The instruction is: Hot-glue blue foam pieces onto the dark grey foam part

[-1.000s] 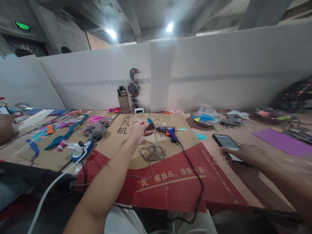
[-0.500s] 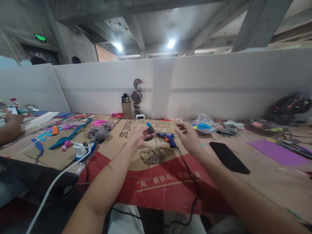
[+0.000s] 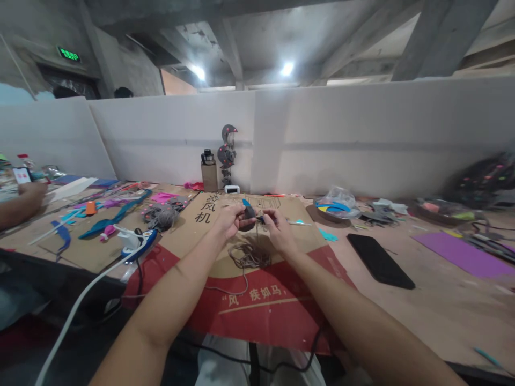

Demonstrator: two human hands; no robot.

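Note:
My left hand (image 3: 230,221) is closed around a small dark grey rounded piece (image 3: 249,213) with a blue tip showing at its top. A grey strand hangs below it to a loose coil of grey yarn (image 3: 249,255) on the cardboard (image 3: 237,276). Just right of the piece, my right hand (image 3: 277,228) is closed on the glue gun, whose dark nozzle (image 3: 260,219) points left, close to the grey piece. Most of the gun is hidden behind my fingers. A pale glue stick (image 3: 300,223) sticks out to the right.
A black phone (image 3: 380,260) and purple sheet (image 3: 462,253) lie right. A power strip (image 3: 140,245), grey yarn bundle (image 3: 163,215) and coloured scraps are left. Behind stand a bottle (image 3: 208,174) and a hanging grey crescent ornament (image 3: 227,147). Another person's hand (image 3: 32,194) is far left.
My right hand has moved left and closed on the glue gun, which now is mostly covered. My left hand keeps the grey piece in nearly the same place.

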